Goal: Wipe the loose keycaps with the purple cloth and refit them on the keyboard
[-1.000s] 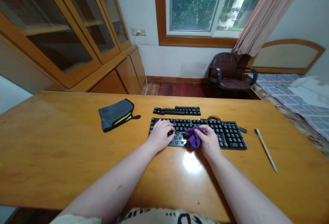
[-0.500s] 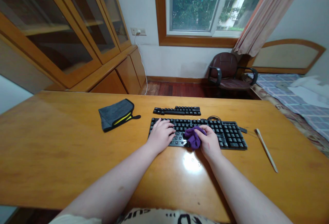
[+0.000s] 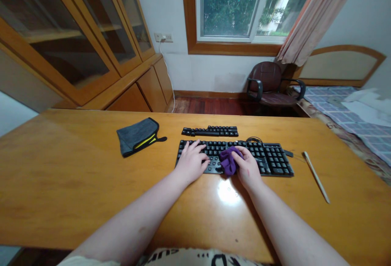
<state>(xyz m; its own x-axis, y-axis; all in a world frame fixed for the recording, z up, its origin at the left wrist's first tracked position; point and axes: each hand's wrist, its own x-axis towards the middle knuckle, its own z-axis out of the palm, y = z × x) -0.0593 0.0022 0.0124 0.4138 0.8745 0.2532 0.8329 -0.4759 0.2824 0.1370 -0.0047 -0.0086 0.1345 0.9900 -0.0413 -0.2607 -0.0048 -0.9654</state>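
Note:
A black keyboard [image 3: 277,161] lies on the desk in front of me, and several of its lower keys are off, baring the plate. My left hand [image 3: 192,161] rests on the keyboard's left part with its fingers spread. Bunched in my right hand [image 3: 247,165] is a purple cloth [image 3: 228,161], pinched between thumb and fingers and pressed on the bared middle part. Behind the keyboard sit the removed keycaps [image 3: 210,131], set out in rows. The cloth and both hands hide part of the keys.
A folded grey cloth [image 3: 137,135] with a yellow inside lies at the left on the wooden desk [image 3: 76,184]. To the right is a thin brush [image 3: 317,177]. A cable [image 3: 254,139] is coiled behind the keyboard. Beyond the desk stands an office chair [image 3: 267,82].
The purple cloth and my right hand have shifted slightly left over the keyboard. My left hand stays on the left part, its fingers a little more spread.

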